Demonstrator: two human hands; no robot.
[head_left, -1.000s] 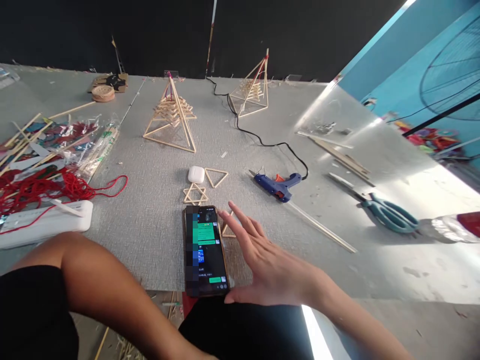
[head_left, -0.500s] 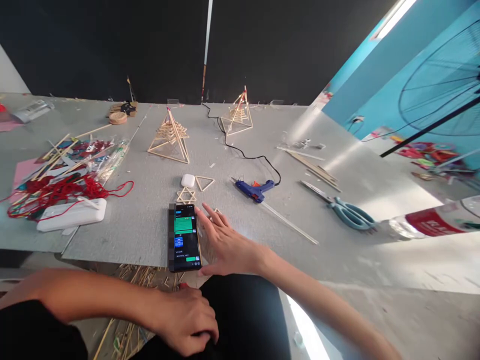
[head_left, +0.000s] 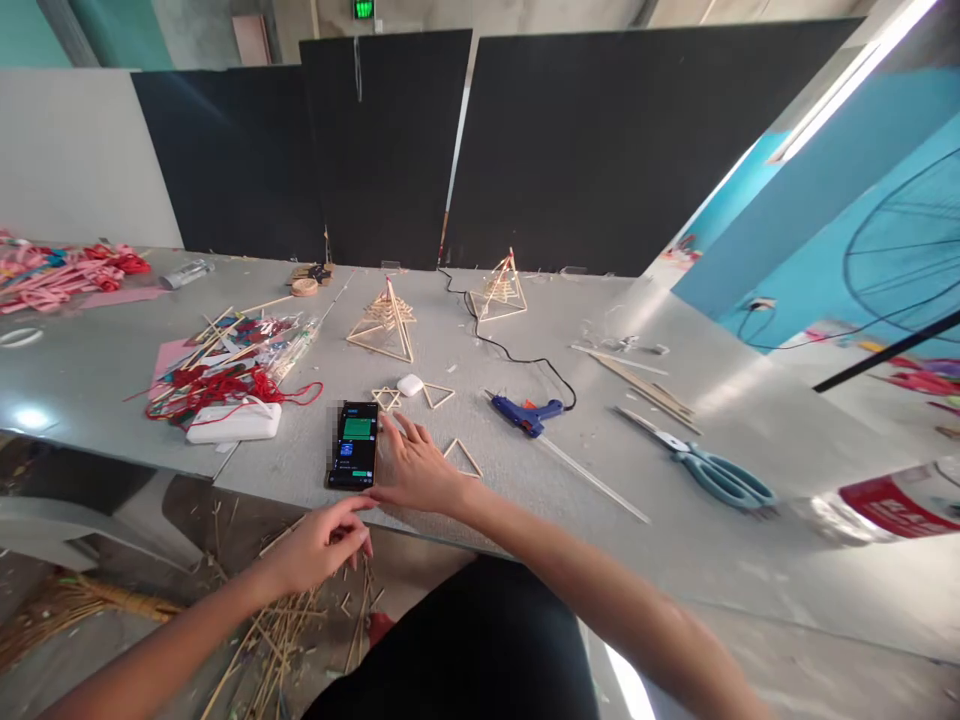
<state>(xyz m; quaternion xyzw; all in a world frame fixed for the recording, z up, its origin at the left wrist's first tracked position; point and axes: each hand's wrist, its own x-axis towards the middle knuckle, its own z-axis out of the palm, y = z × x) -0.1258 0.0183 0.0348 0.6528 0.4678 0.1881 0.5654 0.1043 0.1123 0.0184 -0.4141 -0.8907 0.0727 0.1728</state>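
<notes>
A phone [head_left: 357,445] with a lit screen lies flat near the front edge of the grey table [head_left: 300,455]. My right hand [head_left: 418,468] rests at its right side, fingers spread, fingertips by the phone's edge. Just below the phone, at the table edge, is my left hand [head_left: 322,545], fingers loosely curled and apart, holding nothing. Beyond the phone lie a small stick star [head_left: 386,399], a white case [head_left: 410,385] and a stick triangle [head_left: 439,396]. Another triangle [head_left: 465,458] is partly behind my right hand. Two stick pyramids [head_left: 386,318] [head_left: 502,290] stand farther back.
A blue glue gun [head_left: 527,412], scissors [head_left: 709,468] and a bottle [head_left: 892,505] lie to the right. Red yarn [head_left: 217,385], sticks and a white power strip [head_left: 234,422] lie left. Loose sticks [head_left: 277,640] cover the floor below.
My left hand has risen from my lap to the table edge near the phone. The view has tilted up, and the phone sits farther left of the star and case.
</notes>
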